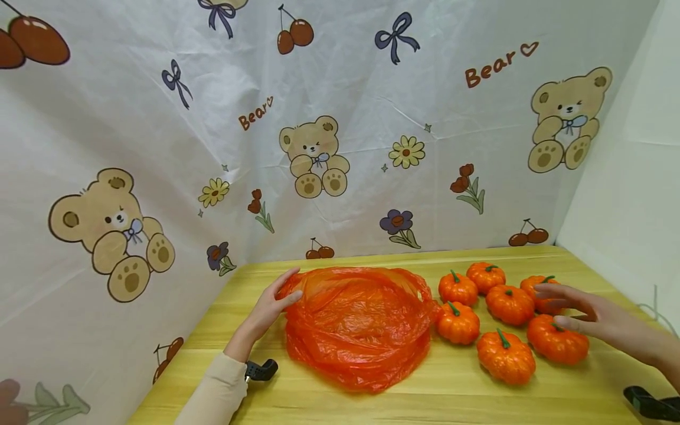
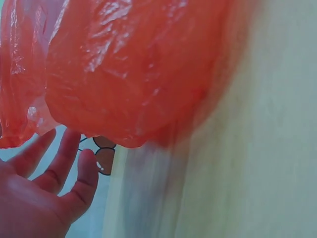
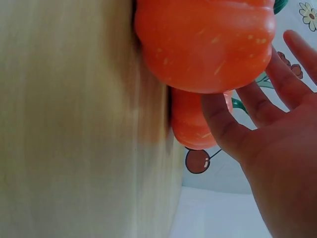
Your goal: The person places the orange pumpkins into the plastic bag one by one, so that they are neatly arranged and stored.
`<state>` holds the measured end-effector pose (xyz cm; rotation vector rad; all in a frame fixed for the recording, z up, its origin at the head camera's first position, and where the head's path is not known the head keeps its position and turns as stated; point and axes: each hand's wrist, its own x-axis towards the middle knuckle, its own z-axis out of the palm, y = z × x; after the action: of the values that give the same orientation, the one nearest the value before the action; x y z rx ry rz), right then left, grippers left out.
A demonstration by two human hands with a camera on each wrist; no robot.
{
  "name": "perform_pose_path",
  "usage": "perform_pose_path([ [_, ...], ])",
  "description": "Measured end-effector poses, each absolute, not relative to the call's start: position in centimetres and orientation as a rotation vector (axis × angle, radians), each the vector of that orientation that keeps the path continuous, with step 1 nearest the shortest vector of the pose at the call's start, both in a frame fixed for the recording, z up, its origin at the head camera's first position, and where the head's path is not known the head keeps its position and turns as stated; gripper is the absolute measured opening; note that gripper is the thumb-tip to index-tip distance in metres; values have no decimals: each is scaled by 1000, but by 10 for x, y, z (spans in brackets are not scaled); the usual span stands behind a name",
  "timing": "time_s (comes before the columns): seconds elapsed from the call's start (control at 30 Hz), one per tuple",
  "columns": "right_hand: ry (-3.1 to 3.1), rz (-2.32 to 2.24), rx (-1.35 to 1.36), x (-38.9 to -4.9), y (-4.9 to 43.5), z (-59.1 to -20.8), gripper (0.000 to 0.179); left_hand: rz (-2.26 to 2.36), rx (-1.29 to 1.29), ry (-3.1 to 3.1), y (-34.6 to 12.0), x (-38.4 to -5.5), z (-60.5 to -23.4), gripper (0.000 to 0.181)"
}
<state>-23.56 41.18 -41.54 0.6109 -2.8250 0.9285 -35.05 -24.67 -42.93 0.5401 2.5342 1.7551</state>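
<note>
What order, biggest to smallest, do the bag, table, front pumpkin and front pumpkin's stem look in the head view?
1. Table
2. Bag
3. Front pumpkin
4. Stem

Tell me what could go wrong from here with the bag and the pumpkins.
The thin plastic bag could sag shut or slide, since the left hand is at its left edge with fingers spread, with no firm grip evident.

The pumpkins sit close together, so the right hand, at the right side of the cluster, might knock a neighbour.

The bag's right edge reaches the nearest pumpkin, so moving either might drag the other.
</note>
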Motion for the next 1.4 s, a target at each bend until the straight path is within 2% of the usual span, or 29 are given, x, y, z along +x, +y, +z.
perform_pose_path([
  [0.27,-2820,978,655,-236,411,-422,55,1889,523,2371,-247,-352,-432,71],
  [0.77,-2842,968,740,-239,425,-441,57,1876,523,2363,-246,-351,-433,78],
  [1.1,-2900,969,810,-243,435,-449,79,1918,593,2286,-245,-351,-435,73],
  [1.4,-2920,960,794,-243,436,-447,84,1935,616,2229,-245,-351,-434,77],
])
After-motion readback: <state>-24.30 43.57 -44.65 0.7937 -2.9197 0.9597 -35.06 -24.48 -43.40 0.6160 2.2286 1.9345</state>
